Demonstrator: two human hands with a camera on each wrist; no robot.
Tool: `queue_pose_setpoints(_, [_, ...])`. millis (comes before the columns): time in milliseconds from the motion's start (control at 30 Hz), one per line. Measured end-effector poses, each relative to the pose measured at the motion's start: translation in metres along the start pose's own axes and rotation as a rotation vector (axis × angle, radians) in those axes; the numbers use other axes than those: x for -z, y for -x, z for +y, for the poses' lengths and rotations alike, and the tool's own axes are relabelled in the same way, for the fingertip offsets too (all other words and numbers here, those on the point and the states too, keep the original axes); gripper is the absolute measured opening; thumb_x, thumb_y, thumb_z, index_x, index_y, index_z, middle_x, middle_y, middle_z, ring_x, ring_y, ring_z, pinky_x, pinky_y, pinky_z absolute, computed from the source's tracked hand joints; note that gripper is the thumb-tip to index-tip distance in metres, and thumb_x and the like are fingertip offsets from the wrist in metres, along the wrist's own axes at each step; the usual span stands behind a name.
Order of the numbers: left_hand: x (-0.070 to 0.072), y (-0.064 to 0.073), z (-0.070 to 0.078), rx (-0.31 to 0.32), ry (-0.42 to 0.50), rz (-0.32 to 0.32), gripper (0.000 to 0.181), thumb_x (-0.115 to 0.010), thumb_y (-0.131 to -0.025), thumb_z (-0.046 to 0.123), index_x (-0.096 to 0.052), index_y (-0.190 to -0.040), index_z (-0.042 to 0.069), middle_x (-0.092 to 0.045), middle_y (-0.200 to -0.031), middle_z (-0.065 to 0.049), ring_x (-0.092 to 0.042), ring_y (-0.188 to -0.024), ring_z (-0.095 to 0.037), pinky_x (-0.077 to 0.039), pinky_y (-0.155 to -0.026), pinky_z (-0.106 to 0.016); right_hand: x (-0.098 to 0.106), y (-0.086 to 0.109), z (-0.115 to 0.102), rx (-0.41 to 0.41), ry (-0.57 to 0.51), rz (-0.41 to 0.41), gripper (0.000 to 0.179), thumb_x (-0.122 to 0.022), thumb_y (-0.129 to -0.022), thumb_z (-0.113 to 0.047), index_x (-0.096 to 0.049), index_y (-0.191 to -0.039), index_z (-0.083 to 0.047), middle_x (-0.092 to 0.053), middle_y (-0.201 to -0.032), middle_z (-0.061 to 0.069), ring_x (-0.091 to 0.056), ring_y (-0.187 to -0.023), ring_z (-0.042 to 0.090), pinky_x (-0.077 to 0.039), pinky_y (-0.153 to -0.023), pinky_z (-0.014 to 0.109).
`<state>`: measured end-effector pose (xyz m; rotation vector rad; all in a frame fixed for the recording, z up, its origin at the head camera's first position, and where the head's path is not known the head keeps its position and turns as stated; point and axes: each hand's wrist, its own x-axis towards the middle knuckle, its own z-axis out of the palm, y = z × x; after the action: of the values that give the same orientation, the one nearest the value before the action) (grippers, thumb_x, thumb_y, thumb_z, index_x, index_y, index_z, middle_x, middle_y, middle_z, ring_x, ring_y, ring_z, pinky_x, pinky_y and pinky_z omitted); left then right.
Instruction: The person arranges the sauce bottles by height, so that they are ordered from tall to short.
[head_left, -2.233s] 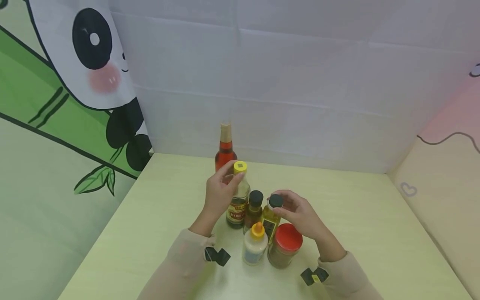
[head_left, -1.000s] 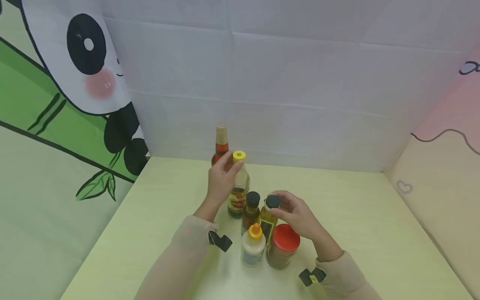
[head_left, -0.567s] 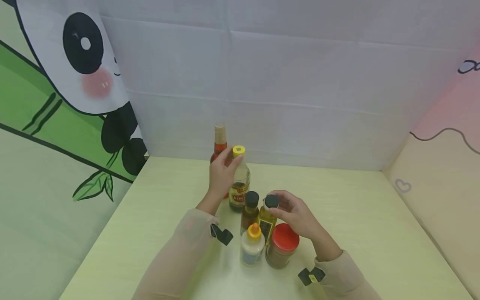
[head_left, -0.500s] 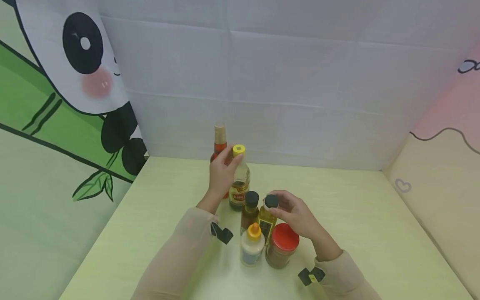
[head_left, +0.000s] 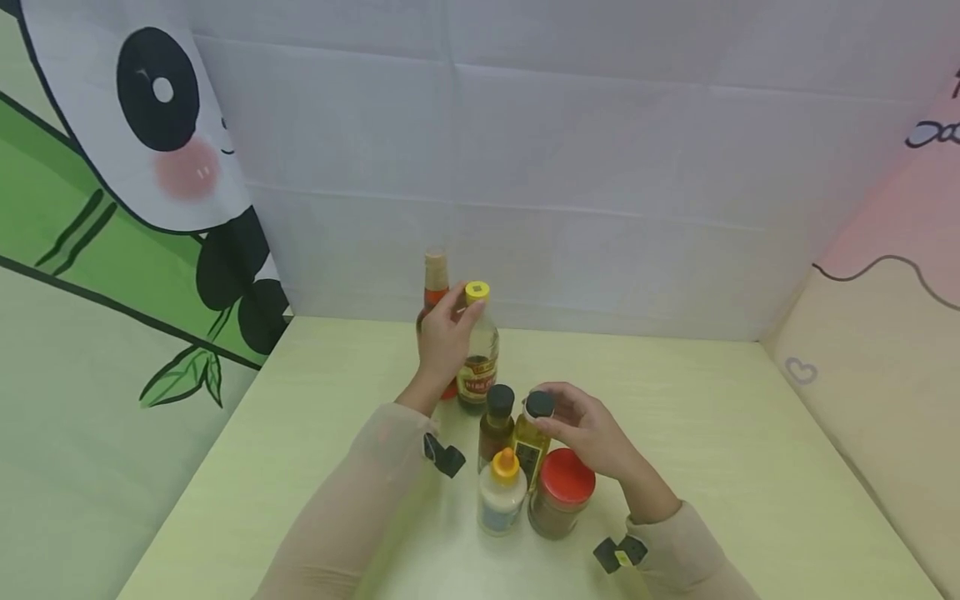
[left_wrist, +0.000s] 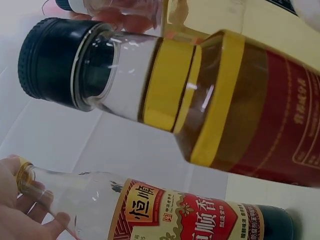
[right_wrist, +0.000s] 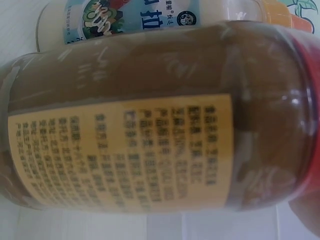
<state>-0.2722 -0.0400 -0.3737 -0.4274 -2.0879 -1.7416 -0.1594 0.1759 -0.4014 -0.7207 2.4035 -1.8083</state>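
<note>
My left hand (head_left: 442, 342) grips the neck of a vinegar bottle (head_left: 483, 346) just under its yellow cap. Its red and gold label shows in the left wrist view, where the vinegar bottle (left_wrist: 200, 215) is partly filled with dark liquid. The fingers of my right hand (head_left: 592, 429) pinch a bottle of yellow oil (head_left: 529, 442) near its dark cap. Between these two stands a brown bottle with a black cap (head_left: 496, 429). A tall red bottle (head_left: 437, 271) stands behind my left hand, partly hidden by it.
In front of the oil bottle are a squeeze bottle with an orange nozzle (head_left: 502, 500) and a red-lidded jar of brown paste (head_left: 558, 504). The jar (right_wrist: 150, 75) fills most of the right wrist view. A white wall (head_left: 600, 208) rises behind the pale table (head_left: 315, 400).
My left hand has moved the vinegar bottle back, away from the brown bottle and nearer the rear wall beside the red bottle. My right hand stays at the oil bottle; the head view shifts slightly.
</note>
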Motion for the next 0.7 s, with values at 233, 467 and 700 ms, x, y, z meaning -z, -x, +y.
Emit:
queue_pose_setpoints(233, [-0.005, -0.005, -0.001, 0.010, 0.053, -0.022, 0.043, -0.063, -0.097, 0.020, -0.056, -0.134, 0.001, -0.062, -0.124, -0.015, -0.058, -0.115, -0.025, -0.047, -0.097, -0.033, -0.001, -0.001, -0.001, 0.003, 0.014, 0.001, 0.037, -0.067, -0.091, -0.002, -0.053, -0.126, 0.003, -0.063, -0.117, 0.016, -0.061, -0.111, 0.029, -0.049, -0.094, 0.033])
queue_pose_setpoints(467, [-0.010, -0.012, -0.006, 0.012, 0.065, -0.018, 0.042, -0.063, -0.097, 0.019, -0.056, -0.133, -0.001, -0.062, -0.124, -0.015, -0.057, -0.116, -0.025, -0.045, -0.098, -0.032, -0.001, 0.000, -0.002, 0.000, 0.012, 0.005, 0.038, -0.067, -0.091, -0.003, -0.053, -0.126, 0.003, -0.063, -0.117, 0.016, -0.061, -0.111, 0.029, -0.049, -0.094, 0.034])
queue_pose_setpoints(700, [-0.012, -0.015, -0.006, 0.064, 0.046, -0.031, 0.042, -0.061, -0.098, 0.019, -0.055, -0.135, 0.000, -0.061, -0.126, -0.015, -0.056, -0.118, -0.025, -0.044, -0.099, -0.032, -0.002, 0.000, -0.001, 0.000, 0.007, 0.009, 0.038, -0.067, -0.091, -0.003, -0.054, -0.125, 0.003, -0.063, -0.117, 0.015, -0.061, -0.111, 0.028, -0.049, -0.095, 0.034])
